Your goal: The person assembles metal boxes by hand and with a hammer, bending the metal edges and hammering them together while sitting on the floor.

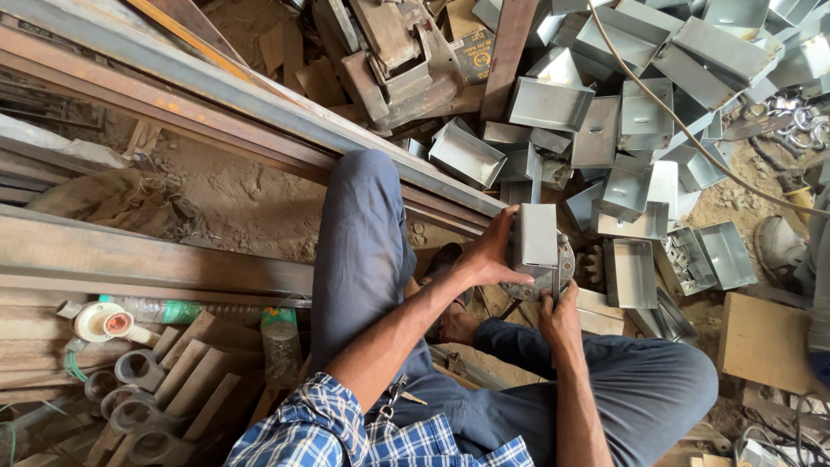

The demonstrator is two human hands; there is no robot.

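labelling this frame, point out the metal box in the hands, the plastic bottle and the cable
metal box (pixel 536 233), head view, its flat grey side
plastic bottle (pixel 186 310), head view, its green label
cable (pixel 683 125), head view, mid-length over the boxes

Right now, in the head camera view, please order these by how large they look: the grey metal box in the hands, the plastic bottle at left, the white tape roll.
1. Plastic bottle, longest.
2. Grey metal box, held by left hand and right hand.
3. White tape roll.
Bottle and box look close; differing distance from the camera makes their order unsure.

Bright, even daylight — soft shadows, sharp focus, slight wide-angle bending at edges
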